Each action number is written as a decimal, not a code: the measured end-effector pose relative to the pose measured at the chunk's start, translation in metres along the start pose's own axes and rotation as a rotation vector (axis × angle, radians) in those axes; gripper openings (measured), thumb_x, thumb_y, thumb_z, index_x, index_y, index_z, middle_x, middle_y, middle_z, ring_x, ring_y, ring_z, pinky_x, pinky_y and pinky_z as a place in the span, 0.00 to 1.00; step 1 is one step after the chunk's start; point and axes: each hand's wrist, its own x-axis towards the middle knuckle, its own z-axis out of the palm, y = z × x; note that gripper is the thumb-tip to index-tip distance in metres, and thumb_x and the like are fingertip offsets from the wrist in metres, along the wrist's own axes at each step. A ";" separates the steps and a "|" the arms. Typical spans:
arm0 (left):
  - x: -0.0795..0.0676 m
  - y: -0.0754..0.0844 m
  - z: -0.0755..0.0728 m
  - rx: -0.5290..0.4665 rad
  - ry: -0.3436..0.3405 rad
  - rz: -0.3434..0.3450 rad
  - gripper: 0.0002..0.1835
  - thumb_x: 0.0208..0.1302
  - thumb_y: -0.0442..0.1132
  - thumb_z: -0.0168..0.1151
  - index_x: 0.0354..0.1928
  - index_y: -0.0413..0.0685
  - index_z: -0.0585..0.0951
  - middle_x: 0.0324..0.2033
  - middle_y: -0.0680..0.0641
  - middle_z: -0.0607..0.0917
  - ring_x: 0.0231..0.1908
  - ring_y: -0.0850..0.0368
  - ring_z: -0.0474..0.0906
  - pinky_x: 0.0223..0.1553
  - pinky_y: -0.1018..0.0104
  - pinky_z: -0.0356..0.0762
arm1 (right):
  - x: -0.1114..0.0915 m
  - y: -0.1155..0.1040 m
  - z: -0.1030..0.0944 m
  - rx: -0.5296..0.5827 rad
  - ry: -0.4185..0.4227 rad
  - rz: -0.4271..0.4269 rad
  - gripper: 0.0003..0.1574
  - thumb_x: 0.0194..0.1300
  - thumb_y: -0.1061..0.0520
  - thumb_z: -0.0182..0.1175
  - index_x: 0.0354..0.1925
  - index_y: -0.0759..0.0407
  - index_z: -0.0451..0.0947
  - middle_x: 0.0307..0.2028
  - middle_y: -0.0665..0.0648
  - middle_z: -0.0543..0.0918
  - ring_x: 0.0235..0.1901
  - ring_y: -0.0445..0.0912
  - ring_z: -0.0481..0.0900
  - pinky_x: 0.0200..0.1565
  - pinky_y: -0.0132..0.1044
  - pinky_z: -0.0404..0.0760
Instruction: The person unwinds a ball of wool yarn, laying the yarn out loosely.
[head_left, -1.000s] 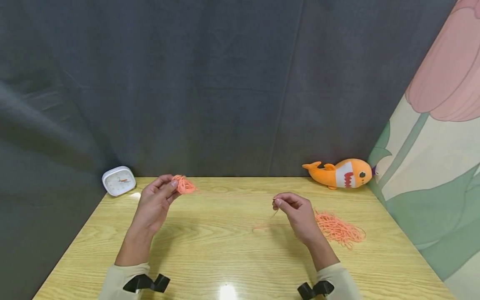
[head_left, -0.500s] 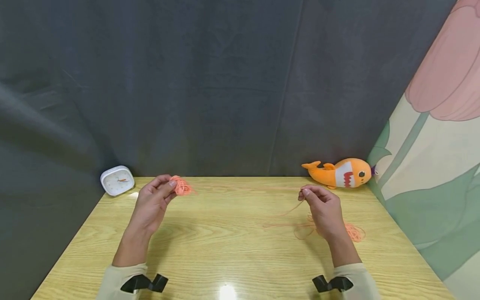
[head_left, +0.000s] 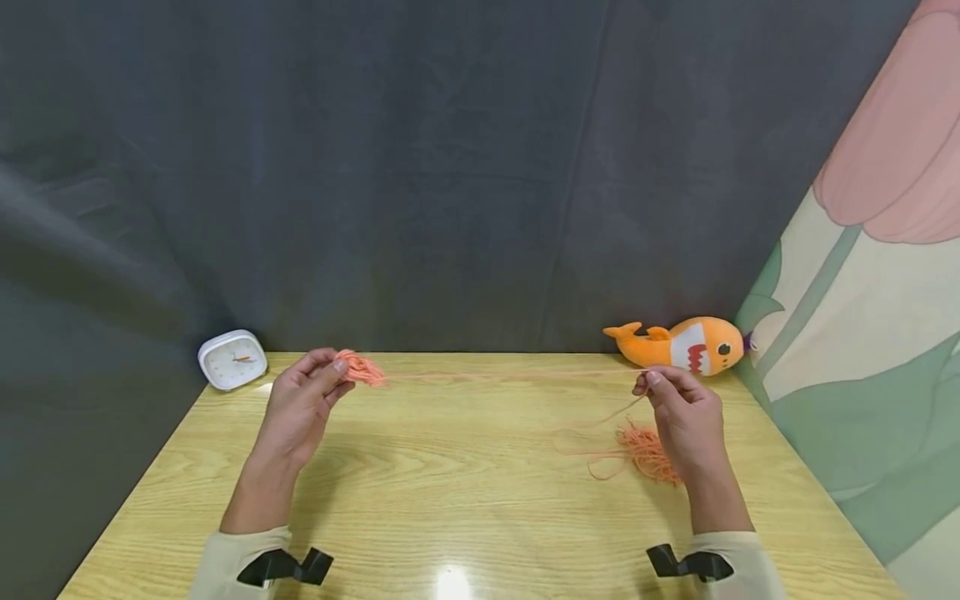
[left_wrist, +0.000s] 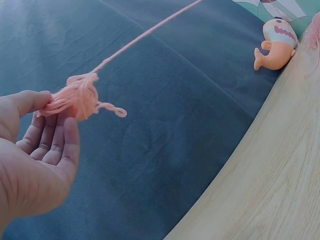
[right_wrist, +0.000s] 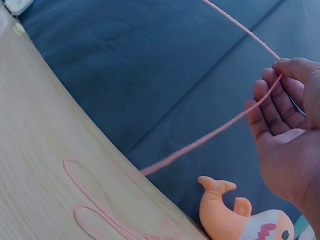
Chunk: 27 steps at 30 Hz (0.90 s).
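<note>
My left hand (head_left: 303,402) pinches a small wound bundle of orange-pink yarn (head_left: 362,368) between thumb and fingers, above the table's left side. In the left wrist view a short looped tail hangs out of the bundle (left_wrist: 82,95). One strand of yarn (head_left: 510,374) runs taut from it to my right hand (head_left: 686,412). Thumb and forefinger of the right hand pinch that strand (right_wrist: 245,31). From the pinch the yarn slopes down to the table. A loose yarn pile (head_left: 647,454) lies there, partly hidden behind the right wrist.
An orange plush shark (head_left: 675,346) lies at the back right, just behind my right hand. At the back left stands a white clock (head_left: 232,360). A dark curtain (head_left: 420,183) borders the wooden table (head_left: 450,483) behind, and a painted wall (head_left: 862,400) stands at right.
My right hand has moved right and slightly up, drawing the strand taut between the hands. The left hand has shifted slightly left, still holding the bundle.
</note>
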 end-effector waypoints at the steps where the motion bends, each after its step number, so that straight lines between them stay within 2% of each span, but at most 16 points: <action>1: 0.000 0.001 0.000 -0.001 0.004 -0.001 0.07 0.74 0.31 0.61 0.41 0.52 0.81 0.35 0.57 0.86 0.37 0.67 0.84 0.46 0.73 0.85 | 0.000 -0.001 -0.001 0.005 -0.001 -0.003 0.12 0.76 0.70 0.53 0.43 0.67 0.84 0.36 0.54 0.87 0.37 0.45 0.84 0.51 0.30 0.84; 6: -0.001 0.002 -0.003 -0.009 0.015 -0.003 0.06 0.74 0.31 0.61 0.41 0.52 0.80 0.36 0.56 0.86 0.37 0.66 0.84 0.45 0.73 0.85 | 0.003 -0.005 -0.007 0.033 -0.018 -0.008 0.12 0.76 0.70 0.53 0.43 0.66 0.85 0.37 0.54 0.87 0.37 0.45 0.84 0.50 0.30 0.85; 13: 0.000 0.003 -0.006 -0.041 0.040 0.010 0.08 0.74 0.30 0.60 0.40 0.53 0.81 0.36 0.57 0.88 0.37 0.67 0.85 0.45 0.73 0.85 | 0.003 -0.009 -0.014 0.021 0.053 -0.010 0.12 0.76 0.69 0.54 0.44 0.68 0.85 0.37 0.55 0.87 0.36 0.45 0.84 0.49 0.30 0.85; 22: 0.001 0.005 -0.007 -0.033 0.035 0.028 0.07 0.75 0.32 0.60 0.40 0.53 0.83 0.38 0.57 0.88 0.39 0.66 0.86 0.47 0.73 0.85 | 0.003 -0.024 -0.032 0.090 0.075 -0.070 0.12 0.75 0.70 0.53 0.45 0.72 0.84 0.38 0.57 0.88 0.35 0.46 0.85 0.46 0.30 0.86; 27: 0.001 0.005 -0.006 -0.060 0.033 0.027 0.09 0.75 0.30 0.58 0.39 0.53 0.82 0.37 0.57 0.88 0.38 0.67 0.86 0.46 0.73 0.85 | 0.000 -0.031 -0.043 0.067 0.126 -0.081 0.11 0.75 0.71 0.53 0.45 0.74 0.83 0.36 0.58 0.89 0.34 0.46 0.85 0.44 0.30 0.86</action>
